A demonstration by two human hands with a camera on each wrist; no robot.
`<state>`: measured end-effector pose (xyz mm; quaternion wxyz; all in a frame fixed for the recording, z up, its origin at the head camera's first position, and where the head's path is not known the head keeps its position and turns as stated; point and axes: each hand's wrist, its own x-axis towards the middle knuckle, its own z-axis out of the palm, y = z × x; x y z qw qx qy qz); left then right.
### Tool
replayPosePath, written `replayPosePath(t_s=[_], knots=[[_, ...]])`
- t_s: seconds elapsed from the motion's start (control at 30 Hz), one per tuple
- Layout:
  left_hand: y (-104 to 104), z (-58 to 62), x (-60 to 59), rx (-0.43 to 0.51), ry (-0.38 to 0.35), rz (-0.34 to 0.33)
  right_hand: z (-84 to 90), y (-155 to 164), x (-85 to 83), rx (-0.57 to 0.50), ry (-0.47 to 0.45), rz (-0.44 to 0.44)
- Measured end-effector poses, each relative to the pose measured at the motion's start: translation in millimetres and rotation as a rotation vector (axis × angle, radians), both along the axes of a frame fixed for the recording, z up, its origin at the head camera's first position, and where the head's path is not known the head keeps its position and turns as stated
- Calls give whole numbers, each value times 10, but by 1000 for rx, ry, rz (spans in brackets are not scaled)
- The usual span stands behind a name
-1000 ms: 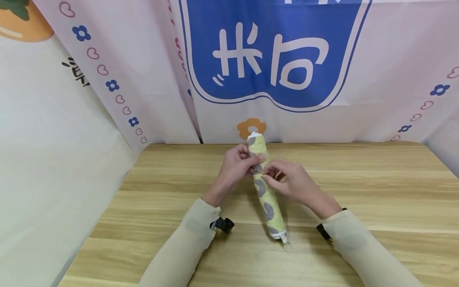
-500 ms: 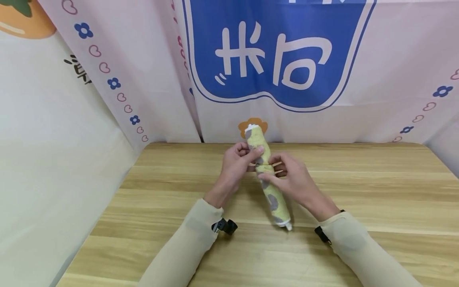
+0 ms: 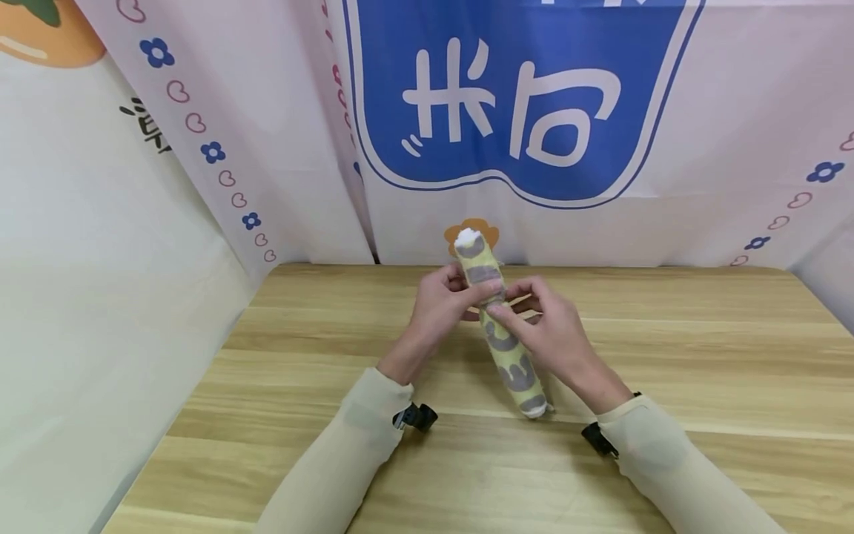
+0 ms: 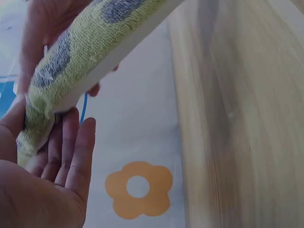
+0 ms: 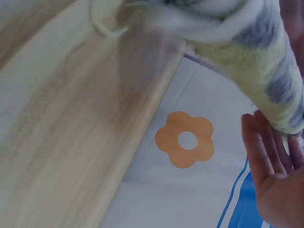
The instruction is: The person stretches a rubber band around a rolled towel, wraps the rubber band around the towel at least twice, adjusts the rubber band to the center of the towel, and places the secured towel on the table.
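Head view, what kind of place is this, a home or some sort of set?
Probably a staged recording booth, not a home. A printed banner with flowers and hearts walls in a bare wooden table, and both hands hold a rolled towel, with small clipped devices at the wrists.

cream long sleeves [image 3: 347, 452], black wrist clips [image 3: 415, 417]

Wooden table [image 3: 667, 356] before pink backdrop [image 3: 267, 148] bearing blue emblem [image 3: 520, 96].
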<state>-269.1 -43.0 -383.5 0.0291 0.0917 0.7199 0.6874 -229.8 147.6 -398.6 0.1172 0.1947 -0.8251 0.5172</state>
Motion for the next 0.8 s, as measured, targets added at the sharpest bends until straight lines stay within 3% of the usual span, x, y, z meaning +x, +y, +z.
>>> replayPosePath(t_s=[0.27, 0.43, 0.6, 0.8], knots=[[46, 28, 37, 37, 23, 60, -37, -23, -30, 97, 447, 51], [41, 10, 44, 34, 0, 96, -82, -33, -67, 196, 648, 29], [44, -1, 59, 12, -35, 133, -101, -39, -77, 254, 699, 3], [73, -5, 77, -21, -44, 151, -77, -21, -59, 323, 655, 5]])
